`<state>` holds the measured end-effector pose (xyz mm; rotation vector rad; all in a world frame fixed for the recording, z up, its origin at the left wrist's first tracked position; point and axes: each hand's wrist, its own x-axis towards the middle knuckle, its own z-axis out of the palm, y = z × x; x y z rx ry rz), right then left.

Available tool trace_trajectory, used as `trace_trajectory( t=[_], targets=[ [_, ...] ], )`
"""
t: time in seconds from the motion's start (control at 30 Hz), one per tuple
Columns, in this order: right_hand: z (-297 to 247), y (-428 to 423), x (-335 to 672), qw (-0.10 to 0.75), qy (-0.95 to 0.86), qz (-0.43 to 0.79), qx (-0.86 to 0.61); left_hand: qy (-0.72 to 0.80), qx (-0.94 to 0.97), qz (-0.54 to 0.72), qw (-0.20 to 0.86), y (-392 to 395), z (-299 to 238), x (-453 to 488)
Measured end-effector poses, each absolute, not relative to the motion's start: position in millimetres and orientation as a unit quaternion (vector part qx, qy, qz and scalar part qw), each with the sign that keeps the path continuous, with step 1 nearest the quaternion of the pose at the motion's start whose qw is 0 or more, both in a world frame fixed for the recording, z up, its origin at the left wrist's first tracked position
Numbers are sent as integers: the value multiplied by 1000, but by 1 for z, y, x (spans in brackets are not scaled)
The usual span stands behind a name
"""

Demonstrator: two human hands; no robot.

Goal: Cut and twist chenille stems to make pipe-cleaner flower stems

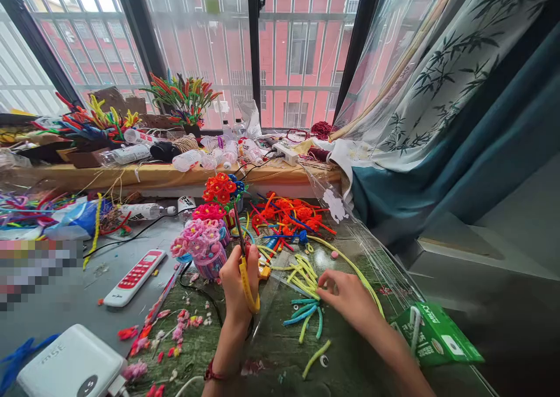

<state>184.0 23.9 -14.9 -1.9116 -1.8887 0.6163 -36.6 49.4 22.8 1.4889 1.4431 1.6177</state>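
My left hand (pixel 236 283) is closed round a pair of yellow-handled scissors (pixel 245 263), whose dark blades point up and away from me. My right hand (pixel 345 295) reaches down with fingers pinched at a small heap of yellow-green pipe cleaner pieces (pixel 301 271). A few teal pieces (pixel 304 312) lie just below that heap. Whether the fingers hold a piece is hidden. A small pot of pink pipe cleaner flowers (pixel 202 246) stands just left of the scissors.
Red and orange pipe cleaner flowers (pixel 291 216) lie behind the heap. A red-and-white remote (pixel 135 277), a white power bank (pixel 70 365), a green box (pixel 437 333), clear cellophane (pixel 376 251) and pink scraps (pixel 175 330) surround my hands. Bottles and bouquets crowd the windowsill (pixel 144 175).
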Motion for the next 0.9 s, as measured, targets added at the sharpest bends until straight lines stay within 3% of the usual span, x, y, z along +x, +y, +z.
trace_trajectory(
  t=[0.43, 0.57, 0.73, 0.9],
  targets=[
    [-18, 5, 192, 193, -652, 198, -706, 564, 596, 532, 210, 51, 17, -30],
    [-31, -20, 192, 232, -655, 212, -688, 564, 606, 523, 204, 50, 18, -27],
    [-36, -19, 204, 305, -608, 132, -721, 571, 588, 529, 221, 50, 17, -26],
    [-24, 6, 206, 274, -649, 164, -690, 573, 599, 522, 203, 51, 16, -25]
  ],
)
